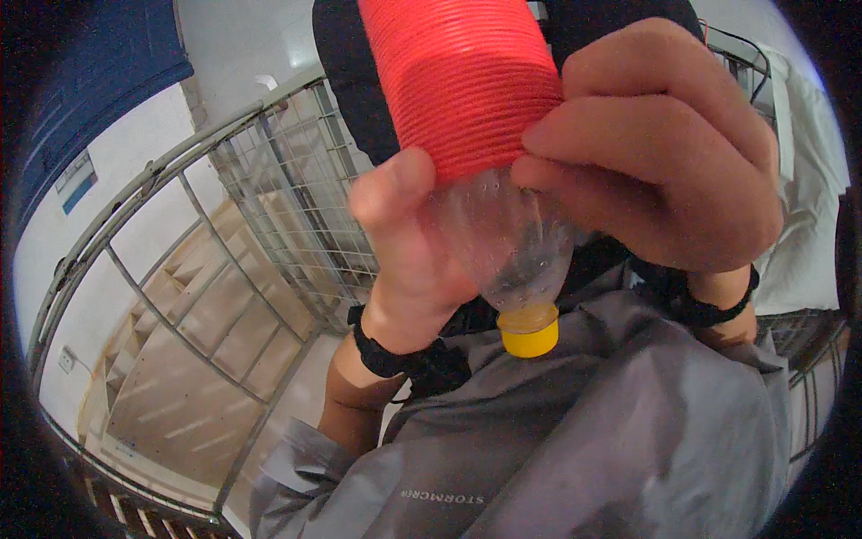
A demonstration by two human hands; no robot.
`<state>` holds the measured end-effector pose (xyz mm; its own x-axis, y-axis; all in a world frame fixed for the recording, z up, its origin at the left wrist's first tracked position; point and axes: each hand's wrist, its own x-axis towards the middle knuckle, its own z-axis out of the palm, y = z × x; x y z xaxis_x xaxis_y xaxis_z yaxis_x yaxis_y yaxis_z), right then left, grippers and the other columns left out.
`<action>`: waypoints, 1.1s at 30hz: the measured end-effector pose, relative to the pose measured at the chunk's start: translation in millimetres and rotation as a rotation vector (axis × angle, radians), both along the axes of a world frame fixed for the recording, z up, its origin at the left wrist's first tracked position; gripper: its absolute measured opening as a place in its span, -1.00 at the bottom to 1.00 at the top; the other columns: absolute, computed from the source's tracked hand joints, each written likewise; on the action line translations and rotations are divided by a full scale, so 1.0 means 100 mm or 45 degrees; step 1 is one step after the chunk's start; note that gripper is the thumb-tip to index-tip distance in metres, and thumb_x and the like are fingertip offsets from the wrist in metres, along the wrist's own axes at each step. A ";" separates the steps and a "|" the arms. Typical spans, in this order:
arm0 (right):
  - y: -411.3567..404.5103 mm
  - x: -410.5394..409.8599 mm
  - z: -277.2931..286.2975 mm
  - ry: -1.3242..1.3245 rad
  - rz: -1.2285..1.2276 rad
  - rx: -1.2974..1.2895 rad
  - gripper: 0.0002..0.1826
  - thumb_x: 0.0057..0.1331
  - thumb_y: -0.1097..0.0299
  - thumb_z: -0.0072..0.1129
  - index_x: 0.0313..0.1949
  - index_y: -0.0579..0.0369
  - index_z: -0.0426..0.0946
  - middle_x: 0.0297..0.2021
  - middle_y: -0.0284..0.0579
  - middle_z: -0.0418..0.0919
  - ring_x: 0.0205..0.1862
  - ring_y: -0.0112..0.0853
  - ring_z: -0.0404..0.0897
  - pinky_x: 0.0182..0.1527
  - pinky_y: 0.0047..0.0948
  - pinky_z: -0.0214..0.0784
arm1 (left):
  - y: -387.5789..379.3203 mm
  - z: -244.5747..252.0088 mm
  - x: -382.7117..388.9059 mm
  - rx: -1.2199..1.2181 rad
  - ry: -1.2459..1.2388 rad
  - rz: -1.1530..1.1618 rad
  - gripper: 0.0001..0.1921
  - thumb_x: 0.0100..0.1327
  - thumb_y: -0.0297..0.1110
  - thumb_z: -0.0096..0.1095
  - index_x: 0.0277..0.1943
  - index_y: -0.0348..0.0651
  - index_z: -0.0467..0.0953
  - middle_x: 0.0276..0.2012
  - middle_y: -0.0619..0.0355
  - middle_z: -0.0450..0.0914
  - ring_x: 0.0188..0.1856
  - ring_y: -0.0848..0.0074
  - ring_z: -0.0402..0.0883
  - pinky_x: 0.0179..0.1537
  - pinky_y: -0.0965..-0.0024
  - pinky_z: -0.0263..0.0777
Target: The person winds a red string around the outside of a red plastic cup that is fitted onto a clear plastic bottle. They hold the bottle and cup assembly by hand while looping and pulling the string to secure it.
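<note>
A clear plastic bottle (522,249) tilts in front of me, its yellow cap (531,333) pointing toward my body. Red cord (471,87) in tight, close turns covers the bottle from its shoulder up past the top of the view. My left hand (421,236) grips the bottle from the left and underneath, its thumb at the lower edge of the cord. From the right, my right hand (660,148) has its curled fingertips pinched at the last turns of cord; whether a loose cord end lies between them is hidden. Droplets show inside the bare plastic.
A metal railing (195,135) with wire mesh (296,182) curves along the left. Beyond it are a beige board (182,391) and a white wall. White cloth (801,249) hangs at the right. My grey jacket (539,438) lies close below the bottle.
</note>
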<state>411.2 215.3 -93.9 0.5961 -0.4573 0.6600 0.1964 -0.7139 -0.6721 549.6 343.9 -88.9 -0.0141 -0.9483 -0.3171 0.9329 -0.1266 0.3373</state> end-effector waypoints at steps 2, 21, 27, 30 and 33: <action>0.00 -0.01 -0.01 0.046 -0.035 -0.057 -0.61 -0.24 0.54 0.50 -0.36 0.31 0.57 -0.46 -0.01 0.49 -0.49 -0.37 0.48 -0.55 -0.56 0.23 | 0.01 0.01 -0.04 0.154 0.139 0.042 -0.18 0.18 0.27 0.08 0.29 -0.26 0.25 0.14 0.02 0.45 0.09 0.26 0.49 0.15 0.17 0.36; 0.10 -0.05 -0.04 0.053 -0.249 -0.144 -0.60 -0.33 0.59 0.55 -0.42 0.27 0.59 -0.56 -0.08 0.48 -0.56 -0.41 0.46 -0.61 -0.59 0.18 | -0.09 0.12 0.08 0.289 -0.527 -0.073 -0.45 0.01 -0.39 0.35 0.10 -0.34 0.38 -0.09 0.04 0.58 -0.09 0.39 0.61 -0.02 0.38 0.50; 0.11 -0.02 -0.08 -0.021 -0.271 -0.154 -0.62 -0.33 0.63 0.54 -0.43 0.27 0.59 -0.55 -0.07 0.48 -0.57 -0.42 0.46 -0.62 -0.59 0.18 | -0.06 0.09 0.10 0.303 -0.873 -0.233 -0.20 -0.01 -0.14 0.34 0.28 -0.35 0.24 0.20 -0.05 0.42 0.22 0.19 0.43 0.28 0.16 0.29; 0.13 -0.05 -0.05 0.057 -0.249 -0.101 -0.62 -0.32 0.64 0.53 -0.43 0.28 0.58 -0.54 -0.06 0.48 -0.57 -0.42 0.45 -0.62 -0.60 0.18 | -0.08 0.04 0.10 0.326 -0.761 -0.148 -0.21 -0.04 -0.19 0.32 0.26 -0.36 0.24 0.18 -0.05 0.44 0.21 0.19 0.45 0.27 0.18 0.30; 0.15 -0.02 -0.05 0.060 -0.217 -0.048 -0.65 -0.30 0.66 0.51 -0.43 0.29 0.58 -0.54 -0.06 0.48 -0.57 -0.43 0.45 -0.62 -0.61 0.17 | -0.08 0.01 0.12 0.269 -0.880 -0.107 -0.21 -0.06 -0.20 0.30 0.26 -0.36 0.24 0.17 -0.05 0.45 0.20 0.20 0.45 0.27 0.20 0.31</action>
